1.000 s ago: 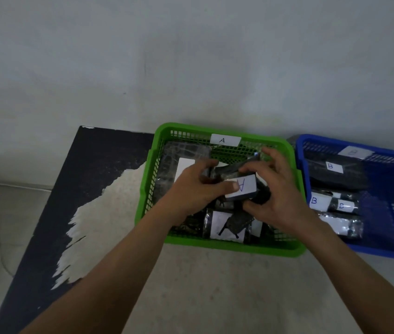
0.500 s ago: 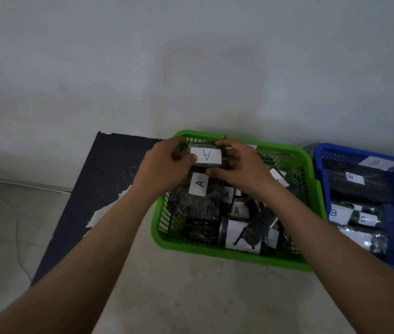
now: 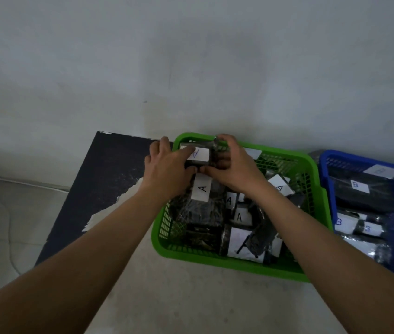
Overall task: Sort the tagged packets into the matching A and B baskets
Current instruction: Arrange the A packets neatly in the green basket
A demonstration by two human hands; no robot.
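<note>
Packet [image 3: 200, 154] amid hands [image 3: 167, 168], seemingly over basket [image 3: 239, 264]

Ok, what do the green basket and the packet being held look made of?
Green basket: moulded plastic by the look, slightly glossy, walls an open lattice. Held packet: seemingly clear shiny plastic film over dark contents. Its white tag, marked A, looks like matte paper.

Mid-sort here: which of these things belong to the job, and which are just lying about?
Job: A-tagged packet gripped by left hand and right hand; green basket; blue basket; B-tagged packets.
Lying about: black board left of the green basket.
</note>
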